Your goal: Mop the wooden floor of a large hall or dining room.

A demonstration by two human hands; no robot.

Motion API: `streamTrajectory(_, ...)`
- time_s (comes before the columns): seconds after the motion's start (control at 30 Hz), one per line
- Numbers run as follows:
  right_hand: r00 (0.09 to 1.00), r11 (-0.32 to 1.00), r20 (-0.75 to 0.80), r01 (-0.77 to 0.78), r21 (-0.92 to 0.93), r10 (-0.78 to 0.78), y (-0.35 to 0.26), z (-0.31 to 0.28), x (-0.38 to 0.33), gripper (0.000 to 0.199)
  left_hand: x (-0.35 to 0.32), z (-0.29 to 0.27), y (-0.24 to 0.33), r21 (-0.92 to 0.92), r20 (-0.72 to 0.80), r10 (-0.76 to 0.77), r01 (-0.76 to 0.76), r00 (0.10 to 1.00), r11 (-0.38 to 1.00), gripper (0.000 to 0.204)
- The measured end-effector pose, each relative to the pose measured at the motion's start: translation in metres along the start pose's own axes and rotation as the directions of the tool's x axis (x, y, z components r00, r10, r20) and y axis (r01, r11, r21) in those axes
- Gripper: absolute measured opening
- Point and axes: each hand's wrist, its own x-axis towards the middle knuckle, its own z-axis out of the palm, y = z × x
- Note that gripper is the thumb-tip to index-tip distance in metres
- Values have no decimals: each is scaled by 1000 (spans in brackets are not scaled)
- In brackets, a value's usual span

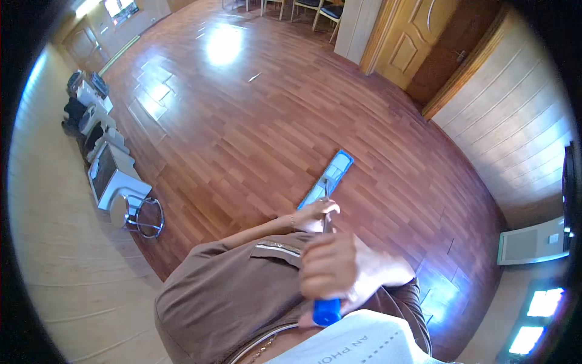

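This looks like a large room in a home or a hall. A wide reddish wooden floor (254, 121) fills most of the view and shines under window light at the far end. Pale panelled walls (515, 121) stand on the right, beside a carved wooden door (418, 36). Chairs (315, 9) stand at the far end. Along the left wall sit a metal stool (142, 215) and a row of white appliances (109, 173).

Bright daylight; floor (224, 45) glare; fisheye-bent edges
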Motion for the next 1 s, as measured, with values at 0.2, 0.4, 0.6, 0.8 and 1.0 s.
streamTrajectory(0.2, 901, 933, -345, -328, -148, 262, 83, 40, -16, 24, -31, -148, 139, -537, -142, -384, 255, 913, 804, 60)
streamTrajectory(0.4, 812, 832, -234, -554, -20, 535, 174, 113, -24, 21, -86, -206, 213, 194, -169, 589, -559, 790, 806, 96)
streamTrajectory(0.6, 694, 714, -222, -700, 16, 685, 256, 187, -77, 16, -118, -200, 213, 440, -328, 584, -427, 742, 790, 35)
streamTrajectory(0.8, 618, 644, -346, -764, -50, 706, 256, 240, -36, 10, -172, -219, 204, 457, -466, 539, -331, 702, 826, 21)
streamTrajectory(1.0, 416, 462, -472, -886, -19, 777, 233, 239, -66, 11, -158, -206, 195, 377, -525, 475, -308, 707, 874, 18)
